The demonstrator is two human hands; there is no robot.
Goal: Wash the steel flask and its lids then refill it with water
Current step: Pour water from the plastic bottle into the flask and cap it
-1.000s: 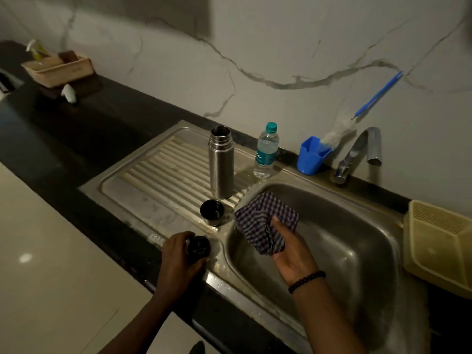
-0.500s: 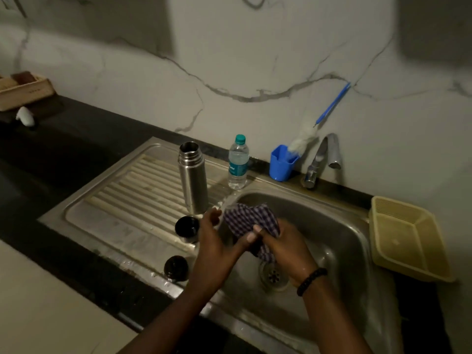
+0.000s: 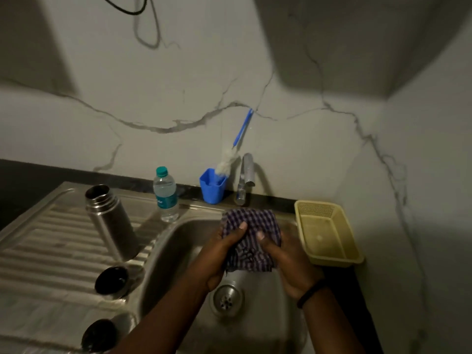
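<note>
1. Nearest the viewer, on the ribbed draining board [image 3: 51, 254] of the steel sink: a dark round lid [image 3: 99, 334] at the front edge. It looks small, light and rigid. Likely wet and slick, so best pinched across its rim.
2. Just behind it, a second lid, cup-shaped [image 3: 111, 280], lies with its dark opening showing, close to the flask's base. Stiff and hollow; I judge it easiest gripped round the outer wall, or with a thumb hooked inside.
3. Over the basin [image 3: 178, 241], above the drain [image 3: 226, 300]: left hand [image 3: 219, 256] and right hand [image 3: 288, 261] both clasp a checked cloth [image 3: 251, 238], thumbs pressed on its front. The cloth is soft and limp and bunches in the grip. Whether it is wet cannot be told.
4. Steel flask [image 3: 111, 222] stands uncapped on the draining board, left of the basin, neither hand touching it. Smooth metal, rigid, probably slippery when wet and top-heavy once filled; wrap the mid-body, not the threaded neck.
5. Behind: a plastic water bottle [image 3: 165, 195], a blue cup [image 3: 213, 185] holding a bottle brush [image 3: 229, 157], and the tap [image 3: 245, 178]. No water visibly running.
6. Far right: a yellow basket [image 3: 329, 236] on the tabletop [image 3: 339, 279].
</note>
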